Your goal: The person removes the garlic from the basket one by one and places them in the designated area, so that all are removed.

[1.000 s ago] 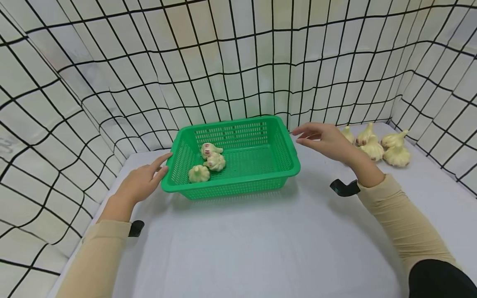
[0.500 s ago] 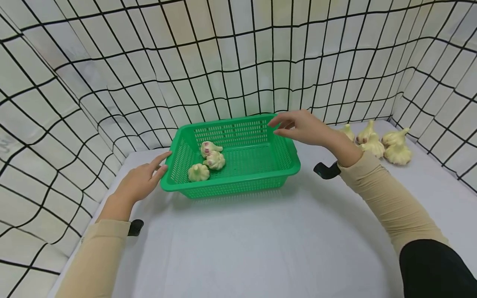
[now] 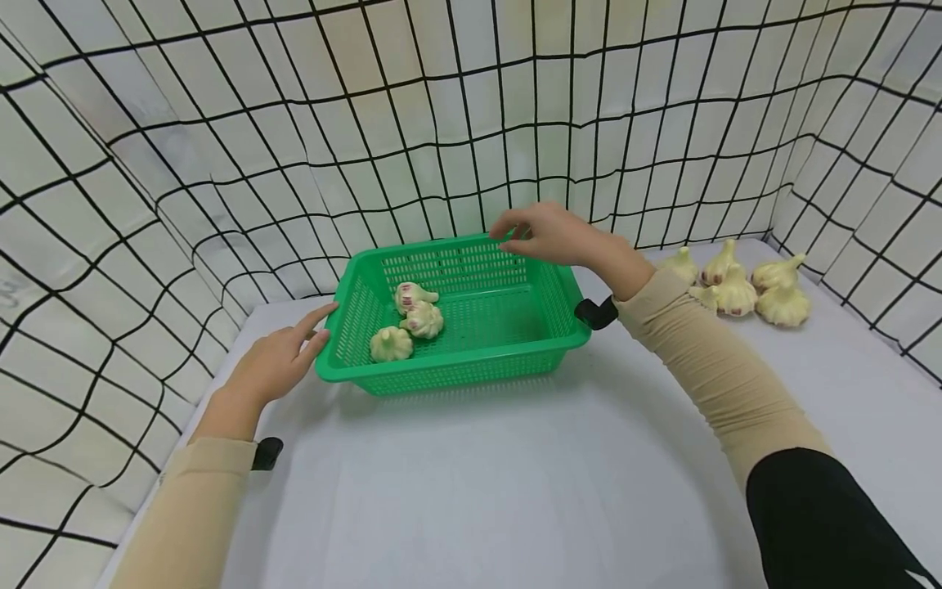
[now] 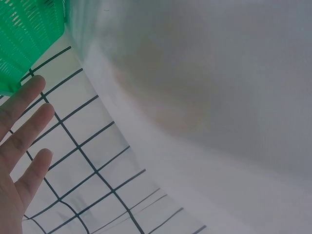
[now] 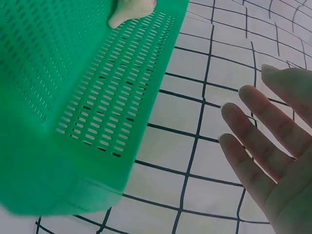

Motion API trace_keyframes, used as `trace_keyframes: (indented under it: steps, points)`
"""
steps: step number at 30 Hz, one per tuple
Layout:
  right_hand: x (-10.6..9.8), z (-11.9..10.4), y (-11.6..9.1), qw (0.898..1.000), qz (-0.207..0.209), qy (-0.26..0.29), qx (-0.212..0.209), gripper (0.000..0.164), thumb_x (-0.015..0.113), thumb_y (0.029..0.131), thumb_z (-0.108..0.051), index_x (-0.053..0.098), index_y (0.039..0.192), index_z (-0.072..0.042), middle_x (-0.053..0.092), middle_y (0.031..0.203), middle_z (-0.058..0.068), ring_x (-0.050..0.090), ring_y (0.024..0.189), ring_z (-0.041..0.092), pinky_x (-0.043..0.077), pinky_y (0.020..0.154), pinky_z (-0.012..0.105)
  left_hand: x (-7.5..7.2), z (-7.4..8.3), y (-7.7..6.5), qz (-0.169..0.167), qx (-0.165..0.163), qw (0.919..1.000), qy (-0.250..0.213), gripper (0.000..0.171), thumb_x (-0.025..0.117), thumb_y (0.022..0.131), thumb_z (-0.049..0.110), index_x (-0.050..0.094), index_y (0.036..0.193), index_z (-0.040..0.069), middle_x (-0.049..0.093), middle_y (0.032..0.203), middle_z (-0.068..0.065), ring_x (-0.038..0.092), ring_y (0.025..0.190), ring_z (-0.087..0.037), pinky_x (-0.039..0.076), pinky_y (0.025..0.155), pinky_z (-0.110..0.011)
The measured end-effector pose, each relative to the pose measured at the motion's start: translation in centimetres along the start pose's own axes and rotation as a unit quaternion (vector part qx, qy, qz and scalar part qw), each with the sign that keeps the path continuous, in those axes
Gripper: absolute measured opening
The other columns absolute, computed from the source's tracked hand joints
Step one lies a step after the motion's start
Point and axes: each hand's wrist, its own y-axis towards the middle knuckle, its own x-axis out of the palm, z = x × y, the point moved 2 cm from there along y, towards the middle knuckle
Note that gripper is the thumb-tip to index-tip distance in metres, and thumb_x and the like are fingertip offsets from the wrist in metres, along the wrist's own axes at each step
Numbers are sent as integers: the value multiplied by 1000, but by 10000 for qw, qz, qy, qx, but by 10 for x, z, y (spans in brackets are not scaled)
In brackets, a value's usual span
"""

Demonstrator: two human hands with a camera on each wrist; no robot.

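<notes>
A green plastic basket [image 3: 471,360] stands on the table with three garlic bulbs in its left half: one [image 3: 414,297] at the back, one [image 3: 423,320] just in front of it, one [image 3: 392,343] near the front. My left hand [image 3: 274,364] is at the basket's left rim, its fingertips at or touching the edge; the left wrist view shows the fingers spread and holding nothing. Over the back rim, toward the right, hovers my right hand [image 3: 548,235]. In the right wrist view its relaxed fingers [image 5: 253,136] hold nothing and are apart from the basket.
Several garlic bulbs [image 3: 782,304] lie in a group at the table's right back, partly hidden by my right sleeve [image 3: 706,360]. White walls with black netting [image 3: 471,123] enclose the back and sides. White cloth covers the table [image 3: 441,483].
My right hand has moved left from beside the basket's right end to above its back rim. The left hand, basket and garlic bulbs have stayed put.
</notes>
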Motion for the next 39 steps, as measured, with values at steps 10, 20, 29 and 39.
trace_keyframes:
  steps: [10, 20, 29, 39]
  points:
    - [28, -4, 46, 9987, -498, -115, -24, 27, 63, 103, -12, 69, 129, -4, 66, 131, 12, 66, 114, 27, 51, 98, 38, 2, -4, 0, -22, -92, 9999, -47, 61, 27, 112, 49, 26, 163, 17, 64, 121, -32, 63, 105, -51, 50, 83, -66]
    - [66, -10, 73, 9922, -1232, -92, 140, 30, 61, 105, -14, 66, 133, -7, 65, 133, 11, 60, 123, 25, 48, 100, 35, 4, -3, -5, -106, -96, 9999, -40, 59, 28, 112, 48, 27, 162, 18, 65, 118, -32, 65, 100, -50, 51, 80, -65]
    - [95, -17, 96, 9850, -1680, -222, 340, 33, 59, 106, -12, 62, 137, -3, 61, 139, 16, 55, 129, 27, 46, 104, 36, 2, -7, -3, -14, -63, 10000, 4, 60, 28, 112, 48, 26, 163, 17, 65, 119, -32, 64, 101, -52, 51, 81, -66]
    - [111, -30, 104, 9767, -1980, -467, 681, 36, 61, 105, -17, 61, 140, -8, 58, 141, 15, 55, 129, 28, 48, 102, 36, 1, -1, 1, -31, -22, 10000, -29, 60, 27, 112, 48, 25, 163, 17, 61, 134, -30, 61, 112, -54, 48, 89, -67]
